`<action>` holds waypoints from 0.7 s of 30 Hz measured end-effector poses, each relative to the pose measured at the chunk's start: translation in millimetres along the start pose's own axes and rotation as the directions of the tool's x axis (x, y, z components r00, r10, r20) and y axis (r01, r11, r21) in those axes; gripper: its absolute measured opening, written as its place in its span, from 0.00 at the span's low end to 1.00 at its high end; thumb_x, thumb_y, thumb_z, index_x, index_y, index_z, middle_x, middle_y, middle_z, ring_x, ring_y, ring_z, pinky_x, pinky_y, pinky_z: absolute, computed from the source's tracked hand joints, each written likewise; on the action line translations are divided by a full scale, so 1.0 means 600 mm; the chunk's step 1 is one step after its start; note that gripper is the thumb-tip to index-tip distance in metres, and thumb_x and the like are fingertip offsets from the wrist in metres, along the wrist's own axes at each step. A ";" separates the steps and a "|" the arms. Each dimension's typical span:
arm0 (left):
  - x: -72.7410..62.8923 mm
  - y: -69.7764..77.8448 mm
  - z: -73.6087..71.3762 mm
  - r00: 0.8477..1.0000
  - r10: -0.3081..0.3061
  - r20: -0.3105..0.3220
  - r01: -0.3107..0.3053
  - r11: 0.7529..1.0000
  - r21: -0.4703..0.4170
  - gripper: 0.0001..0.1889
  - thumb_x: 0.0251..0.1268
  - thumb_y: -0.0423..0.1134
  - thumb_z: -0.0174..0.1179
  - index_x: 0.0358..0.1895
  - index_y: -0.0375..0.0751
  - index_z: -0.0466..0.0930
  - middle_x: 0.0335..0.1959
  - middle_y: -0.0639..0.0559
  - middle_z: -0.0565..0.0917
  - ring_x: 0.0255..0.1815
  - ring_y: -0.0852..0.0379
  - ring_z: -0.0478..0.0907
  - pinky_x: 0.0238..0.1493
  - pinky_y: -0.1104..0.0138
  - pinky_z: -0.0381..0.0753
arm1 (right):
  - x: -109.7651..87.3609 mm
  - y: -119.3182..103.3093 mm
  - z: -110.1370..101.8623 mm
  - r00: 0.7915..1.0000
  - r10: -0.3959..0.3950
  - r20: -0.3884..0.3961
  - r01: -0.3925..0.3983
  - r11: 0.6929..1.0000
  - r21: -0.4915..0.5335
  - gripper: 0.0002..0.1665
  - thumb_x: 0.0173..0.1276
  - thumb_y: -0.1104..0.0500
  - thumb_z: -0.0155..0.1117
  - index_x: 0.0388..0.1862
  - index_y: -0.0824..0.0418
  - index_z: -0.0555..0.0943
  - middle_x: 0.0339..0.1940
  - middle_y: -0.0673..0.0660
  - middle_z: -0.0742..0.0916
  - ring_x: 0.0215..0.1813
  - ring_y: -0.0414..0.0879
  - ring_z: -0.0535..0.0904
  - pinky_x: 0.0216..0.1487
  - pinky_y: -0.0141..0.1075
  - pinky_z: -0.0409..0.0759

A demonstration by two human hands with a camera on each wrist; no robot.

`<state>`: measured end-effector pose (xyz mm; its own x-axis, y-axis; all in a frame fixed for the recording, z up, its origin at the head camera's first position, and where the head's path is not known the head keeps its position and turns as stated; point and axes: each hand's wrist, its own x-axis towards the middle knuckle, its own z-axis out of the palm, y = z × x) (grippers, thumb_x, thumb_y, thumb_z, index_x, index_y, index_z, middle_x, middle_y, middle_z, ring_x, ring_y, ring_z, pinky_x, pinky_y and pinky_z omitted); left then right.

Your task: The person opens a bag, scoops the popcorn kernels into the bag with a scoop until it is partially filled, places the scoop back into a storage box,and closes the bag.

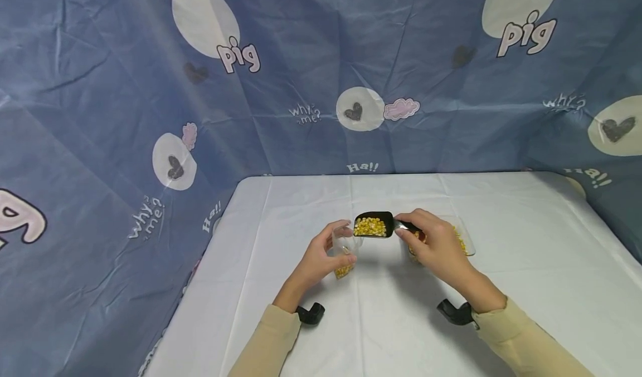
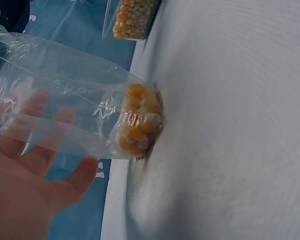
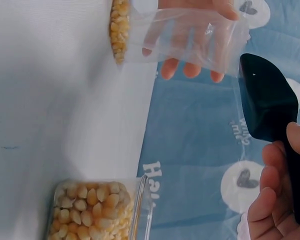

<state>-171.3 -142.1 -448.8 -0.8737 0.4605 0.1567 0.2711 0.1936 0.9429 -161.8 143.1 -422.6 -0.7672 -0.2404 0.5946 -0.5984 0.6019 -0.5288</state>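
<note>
My left hand [image 1: 317, 257] holds a clear plastic bag [image 2: 65, 62] upright, its thumb on one side and the fingers round the other. Corn kernels [image 2: 140, 120] fill the bottom of the bag, which stands on or just over the table. In my right hand [image 1: 442, 250], the handle of a black scoop [image 3: 267, 97] is gripped between thumb and curled fingers. Yellow kernels [image 1: 370, 226] lie in the scoop, which is held roughly level. Its front lip is at the bag's mouth; whether they touch, I cannot tell.
A clear box [image 3: 143, 207] of corn kernels stands on the table behind my right hand, which partly covers it in the head view. White cloth covers the table [image 1: 311, 199]. A blue printed curtain [image 1: 301, 59] hangs along the back and left side.
</note>
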 end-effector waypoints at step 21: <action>0.016 -0.042 0.008 1.000 -0.015 -0.021 0.016 0.999 0.052 0.39 0.59 0.48 0.75 0.72 0.69 0.66 0.68 0.61 0.73 0.71 0.56 0.67 0.70 0.44 0.62 | 0.013 -0.011 0.009 0.989 -0.083 0.118 0.085 0.996 -0.009 0.14 0.68 0.57 0.72 0.52 0.54 0.85 0.37 0.40 0.83 0.32 0.34 0.74 0.30 0.33 0.77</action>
<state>-184.8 -138.3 -472.8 -0.8860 0.4390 0.1491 0.2780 0.2456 0.9287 -164.8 132.9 -417.8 -0.7368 -0.3780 0.5605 -0.6591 0.5863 -0.4710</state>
